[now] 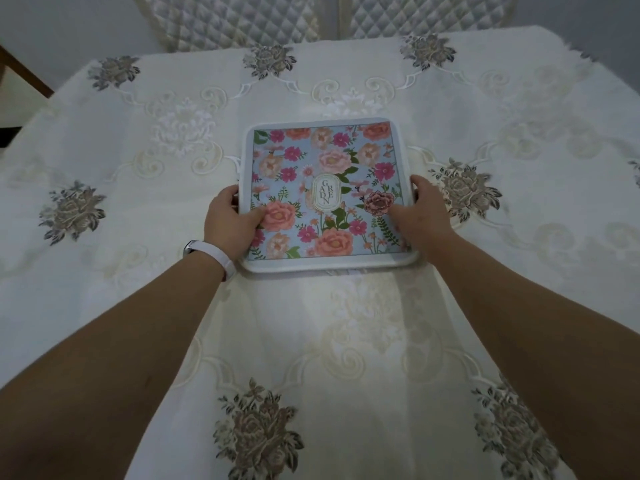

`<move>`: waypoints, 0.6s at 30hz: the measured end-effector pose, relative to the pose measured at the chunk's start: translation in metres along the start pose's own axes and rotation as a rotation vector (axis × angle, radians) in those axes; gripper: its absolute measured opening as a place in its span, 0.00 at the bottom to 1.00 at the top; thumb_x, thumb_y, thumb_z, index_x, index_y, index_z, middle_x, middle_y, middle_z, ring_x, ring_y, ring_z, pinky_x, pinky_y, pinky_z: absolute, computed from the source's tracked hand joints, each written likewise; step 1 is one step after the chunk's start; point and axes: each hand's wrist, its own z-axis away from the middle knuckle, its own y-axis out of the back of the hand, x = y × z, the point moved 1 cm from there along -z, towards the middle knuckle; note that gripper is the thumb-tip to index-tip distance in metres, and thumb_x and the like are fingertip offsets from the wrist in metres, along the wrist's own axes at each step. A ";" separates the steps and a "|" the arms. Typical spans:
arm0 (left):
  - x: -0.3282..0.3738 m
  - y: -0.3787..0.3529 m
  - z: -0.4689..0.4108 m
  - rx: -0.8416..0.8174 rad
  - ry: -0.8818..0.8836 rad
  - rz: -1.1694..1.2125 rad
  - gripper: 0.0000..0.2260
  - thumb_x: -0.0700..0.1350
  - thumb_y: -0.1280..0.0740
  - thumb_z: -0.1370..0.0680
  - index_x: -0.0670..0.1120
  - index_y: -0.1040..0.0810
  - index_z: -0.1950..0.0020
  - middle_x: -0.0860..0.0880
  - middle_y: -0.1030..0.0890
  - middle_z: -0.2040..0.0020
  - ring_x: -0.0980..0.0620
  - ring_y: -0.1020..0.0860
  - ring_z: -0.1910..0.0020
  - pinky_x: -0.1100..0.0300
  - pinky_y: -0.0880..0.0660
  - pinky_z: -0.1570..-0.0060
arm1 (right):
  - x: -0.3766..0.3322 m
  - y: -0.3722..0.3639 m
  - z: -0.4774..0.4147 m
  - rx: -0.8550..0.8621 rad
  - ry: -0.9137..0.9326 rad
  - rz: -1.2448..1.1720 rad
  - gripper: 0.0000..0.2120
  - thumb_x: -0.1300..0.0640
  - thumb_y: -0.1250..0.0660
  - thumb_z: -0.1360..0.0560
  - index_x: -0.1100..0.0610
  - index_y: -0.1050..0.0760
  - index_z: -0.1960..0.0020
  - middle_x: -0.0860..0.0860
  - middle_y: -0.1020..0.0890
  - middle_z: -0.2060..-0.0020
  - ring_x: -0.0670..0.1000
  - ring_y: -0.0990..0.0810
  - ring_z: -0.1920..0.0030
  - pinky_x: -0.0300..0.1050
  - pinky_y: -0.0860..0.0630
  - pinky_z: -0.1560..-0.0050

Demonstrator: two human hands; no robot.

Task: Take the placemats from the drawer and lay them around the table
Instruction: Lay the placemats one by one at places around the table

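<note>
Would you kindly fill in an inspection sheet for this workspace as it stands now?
Surface: cream embroidered tablecloth with grey flower motifs, covering the table.
Job's things: one floral placemat, about mid-table; no drawer in view.
Clutter: nothing seen.
Hands: left hand grips the placemat's left edge, right hand its right edge, thumbs on top.
Cables: nothing seen.
Surroundings: quilted chair backs beyond the far edge; white wristband on the left wrist.
</note>
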 end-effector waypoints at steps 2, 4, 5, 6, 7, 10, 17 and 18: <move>0.002 0.002 0.000 -0.006 0.033 0.025 0.16 0.49 0.25 0.28 0.57 0.28 0.45 0.62 0.22 0.56 0.70 0.22 0.64 0.75 0.28 0.71 | 0.000 -0.001 -0.001 0.009 -0.012 0.026 0.18 0.55 0.33 0.30 0.56 0.26 0.40 0.59 0.21 0.47 0.58 0.17 0.55 0.53 0.16 0.59; 0.004 0.003 0.000 -0.012 0.049 0.054 0.16 0.48 0.25 0.29 0.59 0.28 0.48 0.61 0.22 0.55 0.72 0.22 0.65 0.75 0.28 0.72 | 0.001 0.000 -0.003 0.007 -0.012 0.023 0.16 0.55 0.32 0.30 0.57 0.25 0.43 0.59 0.21 0.47 0.59 0.18 0.55 0.55 0.17 0.57; 0.005 0.003 0.001 -0.011 0.052 0.072 0.16 0.48 0.24 0.29 0.60 0.28 0.50 0.60 0.21 0.55 0.72 0.22 0.64 0.75 0.28 0.72 | 0.002 0.001 -0.004 0.002 -0.015 0.017 0.16 0.55 0.32 0.29 0.57 0.25 0.43 0.59 0.22 0.47 0.60 0.18 0.54 0.55 0.17 0.55; 0.005 0.004 0.002 -0.007 0.055 0.093 0.16 0.47 0.24 0.29 0.61 0.28 0.52 0.60 0.21 0.55 0.71 0.22 0.64 0.75 0.27 0.72 | 0.002 0.001 -0.006 -0.001 -0.021 0.011 0.17 0.55 0.31 0.29 0.57 0.25 0.42 0.59 0.22 0.46 0.60 0.18 0.53 0.56 0.18 0.53; 0.005 0.004 0.003 0.002 0.054 0.111 0.16 0.46 0.24 0.29 0.62 0.28 0.53 0.59 0.21 0.55 0.71 0.22 0.64 0.74 0.27 0.71 | 0.002 0.002 -0.008 -0.001 -0.027 0.008 0.18 0.55 0.30 0.30 0.57 0.25 0.41 0.58 0.22 0.45 0.60 0.18 0.51 0.55 0.18 0.52; 0.006 0.007 0.001 0.036 0.040 0.122 0.16 0.44 0.26 0.29 0.63 0.27 0.52 0.57 0.20 0.52 0.66 0.20 0.61 0.68 0.22 0.65 | -0.003 0.001 -0.012 0.024 -0.037 0.034 0.21 0.53 0.29 0.31 0.58 0.24 0.40 0.57 0.23 0.43 0.60 0.20 0.46 0.55 0.19 0.48; 0.018 -0.001 -0.005 0.073 -0.007 0.049 0.22 0.44 0.29 0.27 0.51 0.27 0.34 0.52 0.26 0.40 0.58 0.25 0.47 0.59 0.25 0.47 | -0.007 0.001 -0.013 0.060 -0.010 0.066 0.26 0.51 0.28 0.32 0.57 0.25 0.36 0.55 0.24 0.42 0.58 0.22 0.44 0.55 0.20 0.46; 0.020 -0.003 -0.006 0.089 -0.005 0.023 0.23 0.44 0.29 0.27 0.49 0.27 0.33 0.51 0.26 0.39 0.57 0.25 0.46 0.59 0.26 0.47 | -0.007 0.001 -0.013 0.049 -0.010 0.063 0.26 0.51 0.28 0.32 0.57 0.26 0.36 0.55 0.24 0.43 0.58 0.22 0.45 0.55 0.20 0.46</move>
